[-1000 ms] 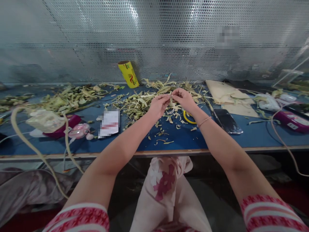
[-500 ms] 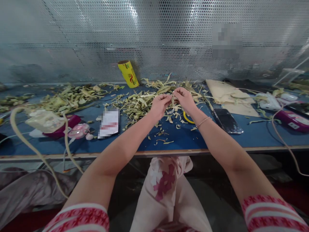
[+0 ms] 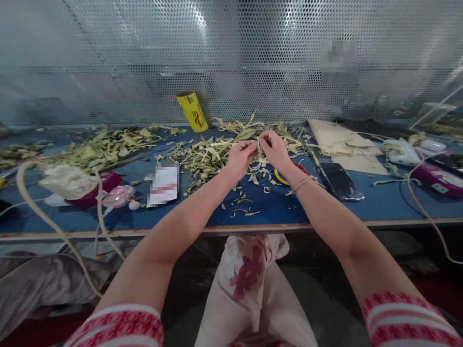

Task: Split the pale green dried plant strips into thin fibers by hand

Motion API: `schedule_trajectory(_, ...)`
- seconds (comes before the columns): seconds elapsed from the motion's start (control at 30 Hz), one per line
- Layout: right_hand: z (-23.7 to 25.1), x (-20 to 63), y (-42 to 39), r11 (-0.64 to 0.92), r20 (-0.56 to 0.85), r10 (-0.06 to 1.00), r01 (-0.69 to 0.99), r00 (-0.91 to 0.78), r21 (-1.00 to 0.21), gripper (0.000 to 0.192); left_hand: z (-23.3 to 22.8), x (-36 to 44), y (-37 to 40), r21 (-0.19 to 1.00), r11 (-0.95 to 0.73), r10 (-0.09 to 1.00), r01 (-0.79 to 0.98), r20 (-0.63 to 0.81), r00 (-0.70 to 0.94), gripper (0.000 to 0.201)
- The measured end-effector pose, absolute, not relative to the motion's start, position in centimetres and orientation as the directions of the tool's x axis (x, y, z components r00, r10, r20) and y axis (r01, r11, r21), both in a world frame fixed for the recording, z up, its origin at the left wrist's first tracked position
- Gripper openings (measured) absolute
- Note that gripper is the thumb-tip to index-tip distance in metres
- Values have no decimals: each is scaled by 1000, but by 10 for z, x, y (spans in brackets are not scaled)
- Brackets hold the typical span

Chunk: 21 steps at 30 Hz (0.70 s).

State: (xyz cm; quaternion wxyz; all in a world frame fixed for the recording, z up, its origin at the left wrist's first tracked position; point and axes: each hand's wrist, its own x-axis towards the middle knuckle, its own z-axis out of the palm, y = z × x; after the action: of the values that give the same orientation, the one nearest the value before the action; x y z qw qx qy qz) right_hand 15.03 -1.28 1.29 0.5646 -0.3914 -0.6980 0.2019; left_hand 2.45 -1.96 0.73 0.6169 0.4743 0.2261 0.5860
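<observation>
Over the blue table (image 3: 275, 205), both hands meet above the pile of scraps (image 3: 206, 156) — left hand (image 3: 240, 158) and right hand (image 3: 275, 150) each pinch shut on one pale leaf strip (image 3: 259, 149) between fingertips. Yellow ring (image 3: 284, 177) lies just under the right wrist — phone (image 3: 340, 179) nearby.

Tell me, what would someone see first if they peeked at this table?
First, the two hands: the left hand and right hand meet over the middle of the blue table, pinching a pale strip between them. Behind and beneath them lies a heap of pale green peelings. A yellow roll leans against the perforated metal wall at the back.
</observation>
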Motion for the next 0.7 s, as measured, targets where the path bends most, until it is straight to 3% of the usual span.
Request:
schedule_trajectory(0.27,6,148,-13,646,695,719,377,-7,-664,15,5,26,-19,842,-47,944,-537,213,251,18)
schedule_trajectory(0.53,5,145,-9,602,623,781,216,38,-769,15,9,27,-27,852,-8,939,-523,186,289,22)
schedule_trajectory(0.7,4,145,-9,550,561,824,120,80,-826,20,9,28,-27,833,-7,960,-554,159,228,23)
